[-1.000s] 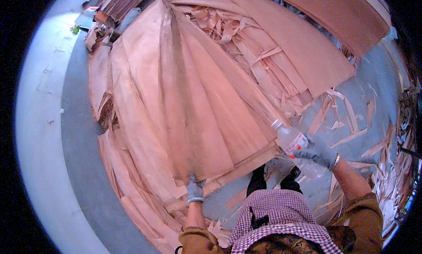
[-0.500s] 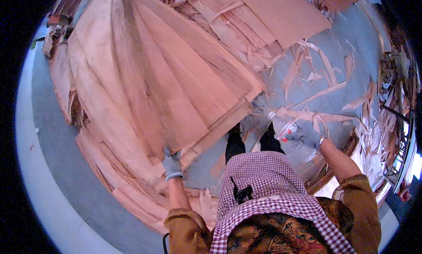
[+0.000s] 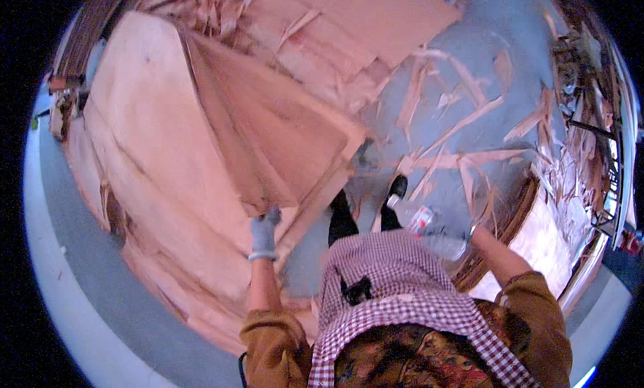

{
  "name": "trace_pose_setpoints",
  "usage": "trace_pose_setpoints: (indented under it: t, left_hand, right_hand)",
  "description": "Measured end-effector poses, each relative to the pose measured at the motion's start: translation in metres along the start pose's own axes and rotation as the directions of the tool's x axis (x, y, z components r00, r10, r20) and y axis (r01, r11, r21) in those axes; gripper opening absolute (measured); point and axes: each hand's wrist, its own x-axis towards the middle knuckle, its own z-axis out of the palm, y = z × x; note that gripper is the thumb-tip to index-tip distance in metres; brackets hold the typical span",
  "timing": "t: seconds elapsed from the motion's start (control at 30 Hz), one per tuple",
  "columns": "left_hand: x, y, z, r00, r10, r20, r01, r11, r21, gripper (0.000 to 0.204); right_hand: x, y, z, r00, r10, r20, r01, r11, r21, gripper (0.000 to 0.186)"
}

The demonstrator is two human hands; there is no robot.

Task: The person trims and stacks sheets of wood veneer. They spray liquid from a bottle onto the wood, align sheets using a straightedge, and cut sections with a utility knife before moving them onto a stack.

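My left hand (image 3: 263, 228), in a grey glove, is closed on the near corner of a thin reddish wood veneer sheet (image 3: 268, 143). This sheet is bent and creased, and blurred in places. A paler veneer sheet (image 3: 144, 99) lies beside it to the left, on top of the wide pile. In my gloved right hand (image 3: 463, 220), a clear plastic bottle (image 3: 448, 244) with a red and white label is held at a tilt beside my apron. The bottle partly shows through to the floor, and the fingers around it are hard to make out.
Veneer strips and scraps (image 3: 463, 120) litter the blue-grey floor ahead and to the right. Another veneer stack (image 3: 402, 19) lies at the far side. Torn scraps are heaped (image 3: 567, 193) at the right, near a metal frame. My feet stand close to the pile's edge.
The reddish sheet has bunched to the right, exposing more of the pale sheet at left. My left hand keeps hold of its corner. The bottle stays in my right hand; the view has shifted.
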Motion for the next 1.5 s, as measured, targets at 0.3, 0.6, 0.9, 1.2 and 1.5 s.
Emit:
trace_pose_setpoints:
  t: [0.3,0.6,0.9,1.2,1.5]
  left_hand:
    - [-0.038,0.149,0.098,0.882,0.183,0.433,-0.47,0.373,0.8,0.042]
    - [-0.091,0.167,0.145,0.862,0.171,0.477,-0.503,0.405,0.764,0.042]
    - [-0.035,0.104,0.231,0.802,-0.398,0.446,-0.338,0.313,0.888,0.042]
    - [0.115,0.268,0.432,0.733,-0.186,0.654,-0.674,-0.071,0.736,0.043]
    - [0.09,0.58,0.776,0.363,0.499,0.787,-0.931,0.229,0.284,0.037]
  right_hand:
    - [-0.06,0.095,-0.058,0.825,-0.443,-0.35,0.234,0.832,-0.503,0.068]
    - [-0.151,0.119,-0.157,0.809,-0.547,-0.215,0.444,0.329,0.833,0.063]
    - [-0.161,0.085,-0.296,0.746,-0.529,-0.405,0.624,0.768,0.147,0.063]
    - [-0.202,0.102,-0.464,0.677,-0.427,-0.599,0.712,0.584,0.39,0.072]
    - [-0.199,0.214,-0.594,0.735,-0.18,-0.654,0.672,0.055,0.739,0.053]
